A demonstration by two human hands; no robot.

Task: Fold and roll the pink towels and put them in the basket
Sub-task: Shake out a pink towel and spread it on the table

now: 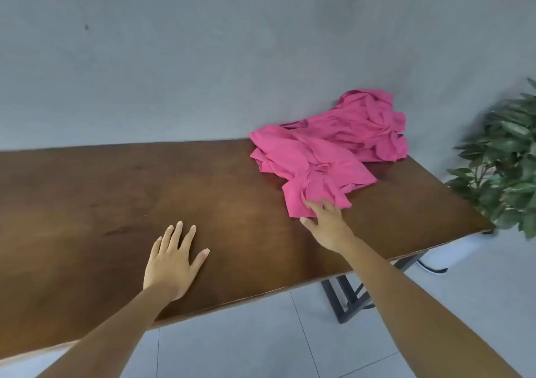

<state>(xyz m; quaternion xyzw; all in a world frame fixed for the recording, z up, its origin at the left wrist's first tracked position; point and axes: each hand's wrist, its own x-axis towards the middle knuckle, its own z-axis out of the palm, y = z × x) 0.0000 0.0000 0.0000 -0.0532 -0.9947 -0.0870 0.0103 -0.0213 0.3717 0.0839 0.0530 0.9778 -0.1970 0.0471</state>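
Note:
A crumpled heap of pink towels lies at the right end of a brown wooden table, against the grey wall. My right hand reaches out to the heap's near corner, fingers spread and touching the cloth's edge, thumb out to the left. My left hand lies flat on the bare tabletop to the left, fingers straight and slightly spread. No basket is in view.
A green leafy plant stands past the table's right end. The table's black metal legs show below its near edge, over a pale tiled floor. The grey wall runs right behind the table.

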